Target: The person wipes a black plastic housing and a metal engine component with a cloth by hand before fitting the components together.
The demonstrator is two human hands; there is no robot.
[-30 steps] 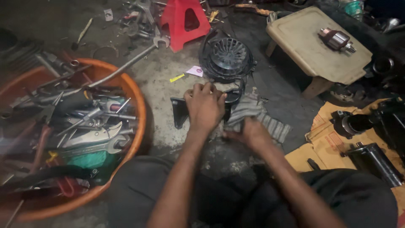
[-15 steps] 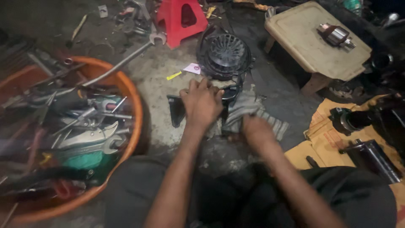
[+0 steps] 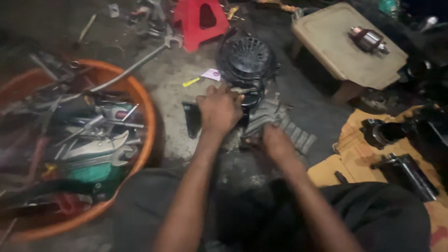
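A dark finned engine block (image 3: 275,122) lies on the dirty concrete floor in front of me. My left hand (image 3: 218,109) rests on top of its dark upper part, fingers curled over it. Low against the grey finned side, my right hand (image 3: 275,140) presses with its fingers hidden. Just behind the block stands a round black fan housing (image 3: 247,58). A flat black part (image 3: 191,119) lies on the floor left of my left hand. The picture is blurred, so the exact grip of either hand is unclear.
An orange tub (image 3: 142,105) full of wrenches, pliers and other tools fills the left. A red plastic stool (image 3: 198,21) stands at the back. A beige low table (image 3: 340,46) carries a motor armature (image 3: 368,39). Yellow cardboard (image 3: 359,154) with black engine parts lies right.
The view has shifted slightly. My left hand stays on the block's top; my right hand has slid a little lower along the finned side.
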